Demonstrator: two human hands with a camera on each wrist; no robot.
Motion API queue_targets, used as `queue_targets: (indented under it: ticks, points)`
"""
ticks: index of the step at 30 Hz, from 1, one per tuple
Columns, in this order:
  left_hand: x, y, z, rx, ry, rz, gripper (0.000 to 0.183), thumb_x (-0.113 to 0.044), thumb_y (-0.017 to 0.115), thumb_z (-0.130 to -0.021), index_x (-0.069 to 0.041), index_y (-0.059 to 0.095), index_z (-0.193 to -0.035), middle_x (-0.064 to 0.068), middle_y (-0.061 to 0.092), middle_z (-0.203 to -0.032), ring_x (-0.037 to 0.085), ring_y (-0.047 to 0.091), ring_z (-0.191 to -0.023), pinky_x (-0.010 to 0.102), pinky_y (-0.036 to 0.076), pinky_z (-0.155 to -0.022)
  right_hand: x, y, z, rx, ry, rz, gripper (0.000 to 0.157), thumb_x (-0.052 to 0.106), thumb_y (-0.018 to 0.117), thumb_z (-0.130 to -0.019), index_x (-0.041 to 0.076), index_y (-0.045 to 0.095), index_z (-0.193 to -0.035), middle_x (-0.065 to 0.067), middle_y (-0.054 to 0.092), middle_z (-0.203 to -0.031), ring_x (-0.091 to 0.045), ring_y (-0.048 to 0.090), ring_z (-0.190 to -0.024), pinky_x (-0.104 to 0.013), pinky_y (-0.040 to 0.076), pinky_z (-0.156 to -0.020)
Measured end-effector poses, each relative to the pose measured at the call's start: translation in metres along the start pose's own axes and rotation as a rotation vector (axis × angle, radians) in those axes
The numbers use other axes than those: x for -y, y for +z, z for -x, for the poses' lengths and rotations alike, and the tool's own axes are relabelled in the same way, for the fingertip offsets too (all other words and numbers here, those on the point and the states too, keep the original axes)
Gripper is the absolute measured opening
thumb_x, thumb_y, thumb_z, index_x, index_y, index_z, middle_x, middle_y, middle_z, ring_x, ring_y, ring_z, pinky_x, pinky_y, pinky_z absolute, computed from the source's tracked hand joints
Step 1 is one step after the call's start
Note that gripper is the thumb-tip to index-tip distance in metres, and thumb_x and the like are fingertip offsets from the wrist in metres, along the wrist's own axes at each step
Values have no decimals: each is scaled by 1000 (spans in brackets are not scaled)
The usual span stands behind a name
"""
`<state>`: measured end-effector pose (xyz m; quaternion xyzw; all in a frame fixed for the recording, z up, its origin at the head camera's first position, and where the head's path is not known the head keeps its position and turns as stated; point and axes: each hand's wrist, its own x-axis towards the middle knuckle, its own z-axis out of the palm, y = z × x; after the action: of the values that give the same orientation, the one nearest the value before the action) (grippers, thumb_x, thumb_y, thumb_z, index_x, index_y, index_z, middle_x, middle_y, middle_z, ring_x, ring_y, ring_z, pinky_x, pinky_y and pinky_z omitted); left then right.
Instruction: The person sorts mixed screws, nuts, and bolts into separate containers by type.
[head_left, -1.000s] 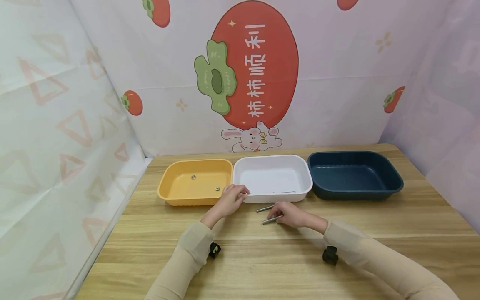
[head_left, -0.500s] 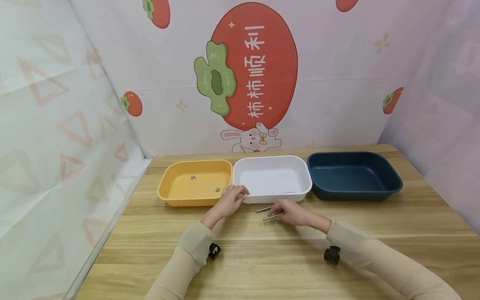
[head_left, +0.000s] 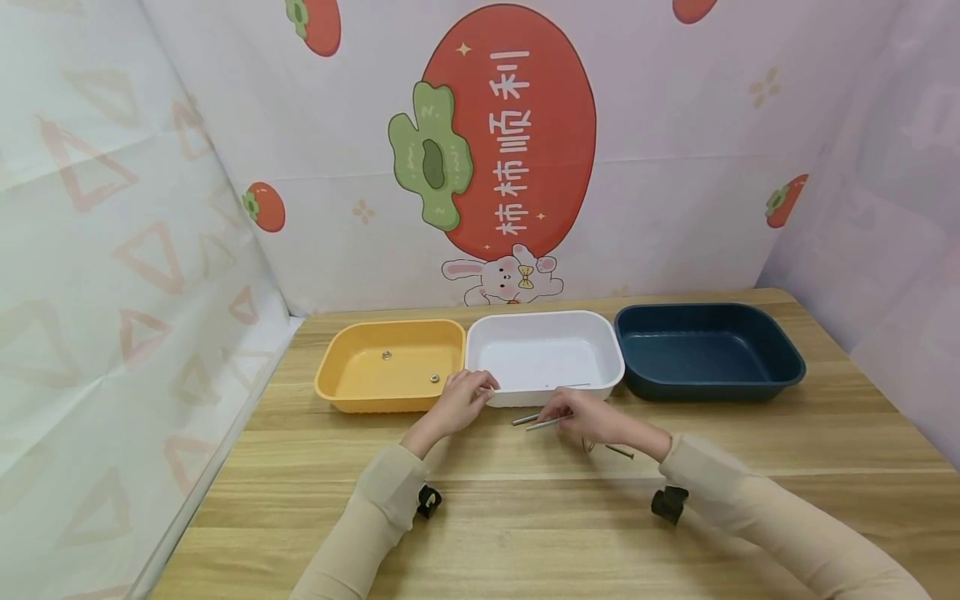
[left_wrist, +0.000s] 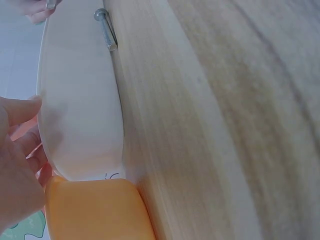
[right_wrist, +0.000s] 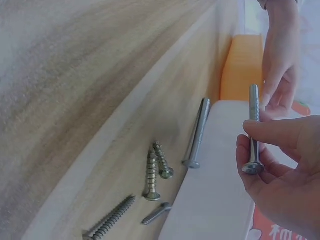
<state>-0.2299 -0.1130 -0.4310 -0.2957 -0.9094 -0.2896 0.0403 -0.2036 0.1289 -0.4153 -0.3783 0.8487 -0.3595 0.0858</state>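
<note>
- On the table (head_left: 525, 533) I see a navy tray (head_left: 697, 354), white tray (head_left: 543, 354) and yellow tray (head_left: 367, 375).
- Left hand (head_left: 457, 400) grips the white tray's rim.
- Right hand (right_wrist: 285, 187) pinches a bolt (right_wrist: 254, 100) near that tray.
- Second bolt (right_wrist: 200, 130) lies beside it.
- Screws (right_wrist: 151, 175) lie nearby.

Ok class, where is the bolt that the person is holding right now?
The held bolt is pinched in the right hand, at the right of the right wrist view; the head view shows it in front of the white tray.

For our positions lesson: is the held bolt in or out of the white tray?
Out: the right hand pinches the bolt in front of the white tray.
</note>
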Motion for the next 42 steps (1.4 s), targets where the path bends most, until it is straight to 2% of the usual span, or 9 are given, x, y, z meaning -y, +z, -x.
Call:
queue_targets:
  ticks: [8,14,21,29,37,42]
  points:
    - [0,0,0,-3,4,-2,8,-5,55,-85,-6,59,-93,5,62,-90,20,51,-85,43,28,-91,8,-12,1,-40,-10,-1,25,-14,54,-75,0,66,-92,-7,56,-82,-21,53,-77,-28,46,-67]
    - [-2,-1,0,1,2,2,9,-5,55,-85,-6,59,-93,6,62,-90,21,51,-85,44,27,-91,10,-22,-1,-67,1,20,24,-12,56,-76,1,66,-93,-7,57,-83,-18,52,-76,-26,45,-67]
    - [-1,-1,-1,2,7,-6,8,-5,55,-85,-6,59,-93,5,62,-90,20,50,-85,43,28,-90,7,-31,-4,-89,7,67,22,-10,57,-76,1,66,-92,-4,58,-85,-14,51,-74,-27,46,-67]
    - [0,-1,-1,-2,4,-7,9,-5,55,-85,-7,59,-92,5,62,-89,20,50,-84,43,28,-90,2,-37,-11,-106,17,92,22,-9,58,-77,2,66,-94,-7,58,-84,-19,55,-79,-29,47,-67]
    - [1,0,-1,-1,3,-7,9,-5,55,-85,-7,59,-92,5,62,-90,19,51,-84,43,28,-91,-3,-43,-19,-99,75,65,21,-7,58,-78,1,65,-96,-8,57,-83,-16,53,-75,-29,45,-67]
    - [1,0,-1,1,-4,-3,9,-5,55,-85,-7,59,-93,5,62,-90,19,50,-84,42,28,-90,-7,-46,-23,-100,66,70,20,-8,58,-78,-1,65,-95,-11,58,-81,-16,51,-71,-27,44,-64]
